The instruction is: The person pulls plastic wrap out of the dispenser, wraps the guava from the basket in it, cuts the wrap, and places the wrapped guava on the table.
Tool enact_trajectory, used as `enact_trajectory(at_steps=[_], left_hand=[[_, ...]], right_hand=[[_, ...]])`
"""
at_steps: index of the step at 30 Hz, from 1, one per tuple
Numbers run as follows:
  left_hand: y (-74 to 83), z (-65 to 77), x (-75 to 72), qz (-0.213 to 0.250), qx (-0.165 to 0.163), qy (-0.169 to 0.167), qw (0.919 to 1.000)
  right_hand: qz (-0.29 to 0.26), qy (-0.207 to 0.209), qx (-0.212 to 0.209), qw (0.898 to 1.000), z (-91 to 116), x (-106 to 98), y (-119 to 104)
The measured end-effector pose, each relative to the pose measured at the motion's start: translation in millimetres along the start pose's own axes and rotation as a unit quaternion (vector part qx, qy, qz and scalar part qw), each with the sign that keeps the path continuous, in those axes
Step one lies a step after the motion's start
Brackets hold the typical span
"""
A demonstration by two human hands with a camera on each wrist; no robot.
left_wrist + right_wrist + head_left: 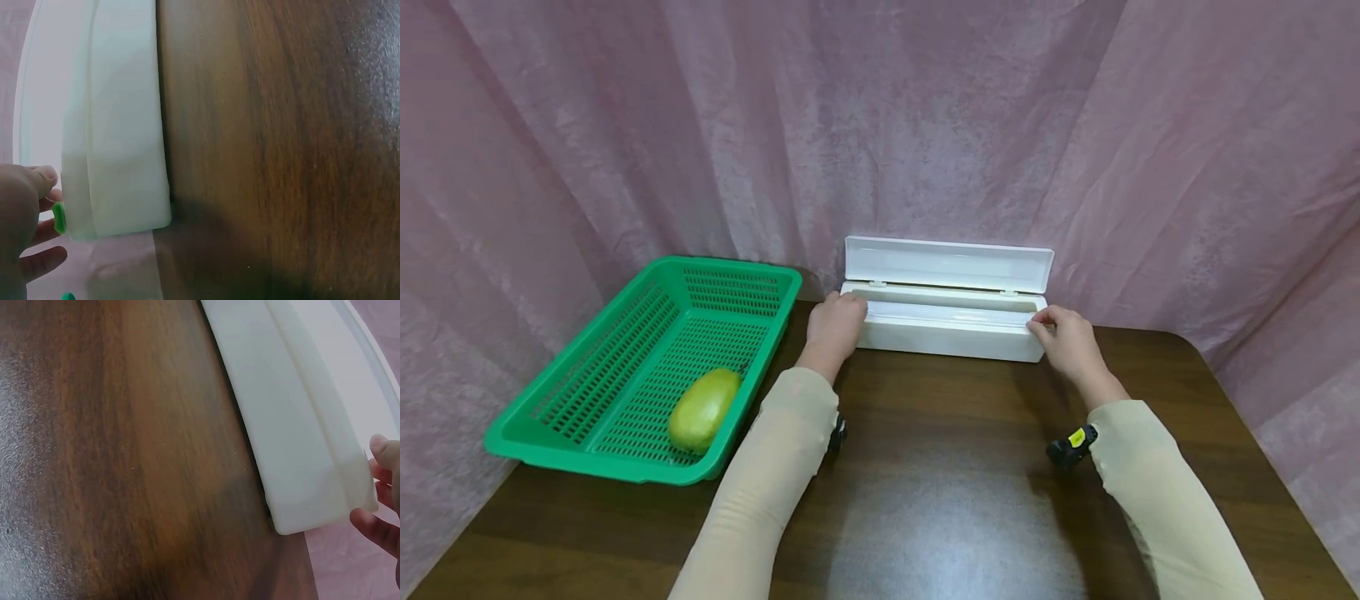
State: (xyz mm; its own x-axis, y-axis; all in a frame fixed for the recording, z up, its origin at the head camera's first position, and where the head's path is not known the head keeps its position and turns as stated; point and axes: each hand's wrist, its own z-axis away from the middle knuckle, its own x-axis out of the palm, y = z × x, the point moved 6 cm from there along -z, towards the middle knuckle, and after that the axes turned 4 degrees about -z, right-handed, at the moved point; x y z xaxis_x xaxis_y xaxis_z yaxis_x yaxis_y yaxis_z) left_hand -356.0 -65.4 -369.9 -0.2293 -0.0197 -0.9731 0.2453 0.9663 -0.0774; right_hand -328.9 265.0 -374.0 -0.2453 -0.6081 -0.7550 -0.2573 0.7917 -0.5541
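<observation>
A long white plastic wrap dispenser [951, 337] stands on the table against the curtain, its hinged lid [951, 261] raised. Clear, glossy plastic wrap [951, 313] stretches along its top opening. At the left end is my left hand [837, 323], thumb and forefinger pinching the wrap's edge. Beside those fingers, the left wrist view shows a small green tab [59, 217] on the dispenser's end. My right hand [1067, 340] pinches at the wrap's right end, its other fingers [375, 528] spread by the corner. The film between the fingertips is hard to make out.
To the left stands a green plastic basket [535, 450] with slotted walls, holding a yellow-green oval fruit [703, 410]. A pink curtain [955, 125] hangs behind the brown wooden table [940, 500]. Each wrist wears a small black camera.
</observation>
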Motion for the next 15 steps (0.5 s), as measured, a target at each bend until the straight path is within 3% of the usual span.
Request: enact_trajectory(at_steps=[6,15], left_hand=[[-7.7,1.6,-2.2,0.039,-0.011,0.026,0.9988],[-14.2,2.8,-7.5,0.069,-0.026,0.008,0.9973]], right_hand=[[0.000,-0.010,0.001,1.000,0.2,-2.8,-1.3],[-0.001,-0.006,0.006,1.000,-1.3,-7.8,-1.3]])
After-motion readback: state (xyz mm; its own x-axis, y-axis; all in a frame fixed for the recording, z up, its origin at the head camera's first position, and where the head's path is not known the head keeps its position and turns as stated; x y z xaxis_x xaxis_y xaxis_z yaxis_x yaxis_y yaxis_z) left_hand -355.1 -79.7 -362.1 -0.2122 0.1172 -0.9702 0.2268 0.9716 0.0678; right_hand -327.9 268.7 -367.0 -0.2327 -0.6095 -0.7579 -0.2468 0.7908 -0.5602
